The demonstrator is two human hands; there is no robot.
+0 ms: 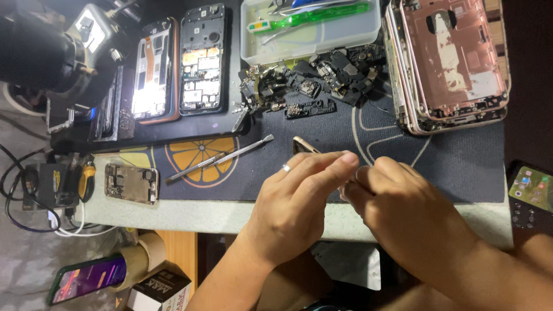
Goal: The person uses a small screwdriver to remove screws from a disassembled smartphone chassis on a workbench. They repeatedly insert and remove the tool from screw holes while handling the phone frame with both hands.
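Gold-edged phone part (pixel 303 145) mostly hidden behind hands, only corner seen, lying on dark work mat (pixel 449 167) near table front edge. Left hand (pixel 299 201), ring worn, fingers pinched over part; grasp itself not discernible. Right hand (pixel 403 207) curled against it, grip not discernible. Metal spudger (pixel 222 158) just left, apart. Stacked pink phone housings (pixel 449 63) well apart, upper right. Open mat noted between.

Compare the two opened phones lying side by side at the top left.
The left opened phone glares bright white under the light and has an orange-brown rim; the right opened phone is darker, black-rimmed, showing orange and white parts inside. Both lie flat, backs off, on the black mat.
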